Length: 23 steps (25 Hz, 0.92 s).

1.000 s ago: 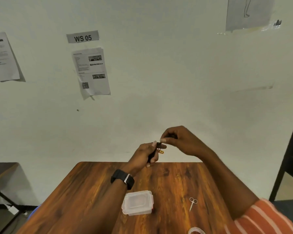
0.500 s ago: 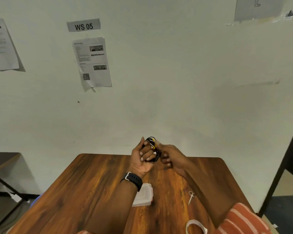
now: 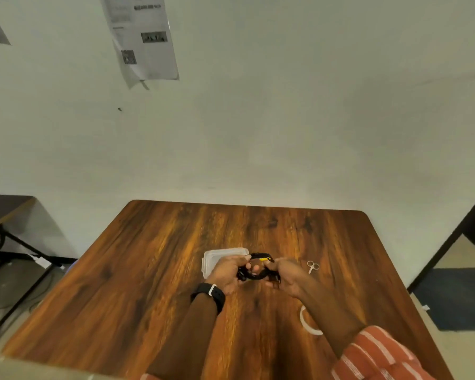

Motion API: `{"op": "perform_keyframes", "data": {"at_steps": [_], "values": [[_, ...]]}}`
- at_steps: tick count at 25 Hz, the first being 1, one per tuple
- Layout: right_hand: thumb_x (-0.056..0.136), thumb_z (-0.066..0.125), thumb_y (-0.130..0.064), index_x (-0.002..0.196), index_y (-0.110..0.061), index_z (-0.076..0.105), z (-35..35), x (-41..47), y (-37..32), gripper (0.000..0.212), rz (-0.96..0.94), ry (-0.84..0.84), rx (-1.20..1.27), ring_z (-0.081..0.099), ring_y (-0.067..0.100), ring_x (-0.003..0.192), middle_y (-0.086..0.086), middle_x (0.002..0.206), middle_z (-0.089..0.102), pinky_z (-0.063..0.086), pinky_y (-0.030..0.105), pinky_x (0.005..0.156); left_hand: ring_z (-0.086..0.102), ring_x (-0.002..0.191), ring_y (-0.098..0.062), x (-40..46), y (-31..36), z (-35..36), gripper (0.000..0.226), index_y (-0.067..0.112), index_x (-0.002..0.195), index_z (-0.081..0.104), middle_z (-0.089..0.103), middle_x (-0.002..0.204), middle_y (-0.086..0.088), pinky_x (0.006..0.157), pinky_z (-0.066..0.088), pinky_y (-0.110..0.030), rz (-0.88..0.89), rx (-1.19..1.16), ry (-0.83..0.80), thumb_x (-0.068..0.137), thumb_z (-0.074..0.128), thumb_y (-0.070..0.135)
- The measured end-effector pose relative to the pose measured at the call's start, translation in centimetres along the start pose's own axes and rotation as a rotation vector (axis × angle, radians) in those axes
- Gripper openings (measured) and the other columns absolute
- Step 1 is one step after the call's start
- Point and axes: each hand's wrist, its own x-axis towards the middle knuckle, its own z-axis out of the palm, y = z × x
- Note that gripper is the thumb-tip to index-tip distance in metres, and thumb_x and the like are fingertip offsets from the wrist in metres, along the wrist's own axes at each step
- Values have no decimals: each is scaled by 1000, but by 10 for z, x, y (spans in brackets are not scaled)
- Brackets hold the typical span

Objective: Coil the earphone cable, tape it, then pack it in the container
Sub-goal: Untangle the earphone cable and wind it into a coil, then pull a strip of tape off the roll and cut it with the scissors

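Lowered over container (image 3: 220, 259): both hands, seemingly gripping earphone cable (image 3: 258, 266).

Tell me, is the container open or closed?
Closed: the lid sits flat on the container, which stands on the table behind the left hand.

The surface (image 3: 159, 270) is reddish-brown wood with dark streaked grain. On it, the container (image 3: 220, 256) is clear, milky plastic. Beside the container, the earphone cable (image 3: 254, 275) is black with a yellow patch at its top. Right of the cable, the scissors (image 3: 312, 266) are pale silver, and the tape roll (image 3: 307, 323) nearer the person is white. The watch (image 3: 211, 294) is black, the sleeve (image 3: 379, 355) rust-orange with thin white stripes.
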Motion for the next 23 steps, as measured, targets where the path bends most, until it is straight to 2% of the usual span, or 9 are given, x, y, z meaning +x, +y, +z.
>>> {"op": "perform_keyframes", "data": {"at_steps": [2, 4, 6, 8, 11, 13, 15, 19, 23], "values": [[94, 57, -4, 93, -3, 60, 3, 19, 41, 3, 10, 122, 36, 61, 18, 61, 11, 78, 66, 50, 27, 45, 65, 57, -15, 4, -34, -7, 9, -2, 87, 69, 68, 63, -5, 53, 51, -23, 73, 194, 189, 88, 65, 6], [89, 64, -1, 102, 2, 65, 2, 33, 80, 13, 5, 218, 41, 64, 20, 60, 15, 81, 70, 50, 25, 41, 65, 60, -12, 7, -68, -16, 10, -1, 82, 74, 72, 68, -5, 52, 48, -17, 166, 414, 312, 86, 68, 6], [85, 67, 2, 101, -2, 69, 1, 41, 108, 16, -20, 294, 17, 68, 23, 69, 13, 85, 72, 52, 24, 46, 66, 69, -10, 13, -95, -25, 12, 5, 91, 77, 75, 80, -2, 64, 49, -21, 195, 608, 285, 88, 65, 7], [83, 68, 3, 91, -10, 71, 2, 44, 126, 15, -47, 341, -35, 70, 27, 78, 9, 86, 73, 57, 31, 57, 63, 71, -6, 18, -109, -32, 19, 8, 99, 76, 74, 88, 1, 69, 49, -26, 217, 752, 190, 91, 59, 4], [80, 74, -5, 76, -20, 68, 4, 57, 137, 16, -114, 389, -197, 70, 24, 80, 4, 82, 74, 58, 38, 73, 64, 83, -6, 34, -119, -34, 23, 14, 104, 75, 71, 98, 8, 76, 49, -18, 251, 937, 184, 93, 55, 8], [82, 74, -12, 84, -20, 70, 6, 64, 142, 8, -134, 398, -305, 67, 15, 78, -1, 84, 72, 54, 30, 73, 64, 88, -9, 42, -124, -34, 21, 15, 103, 74, 70, 99, 8, 84, 50, -21, 245, 1000, 258, 94, 55, 14], [85, 71, -20, 92, -19, 72, 9, 73, 146, 8, -139, 444, -413, 66, 15, 83, -3, 88, 73, 53, 31, 80, 65, 93, -13, 51, -131, -34, 21, 16, 103, 74, 72, 103, 4, 90, 50, -25, 252, 1032, 329, 95, 55, 18], [87, 66, -28, 95, -26, 75, 10, 92, 157, 12, -117, 507, -623, 66, 15, 87, -4, 96, 74, 53, 34, 85, 65, 90, -13, 67, -144, -34, 22, 22, 100, 74, 73, 101, 3, 87, 51, -27, 236, 1117, 377, 95, 52, 23], [80, 71, -41, 99, -28, 74, 7, 99, 157, 22, -84, 624, -793, 60, 23, 105, -4, 107, 70, 46, 38, 90, 64, 91, -16, 77, -150, -37, 21, 30, 103, 71, 71, 103, 6, 82, 54, -33, 154, 1217, 444, 93, 52, 35]]}}
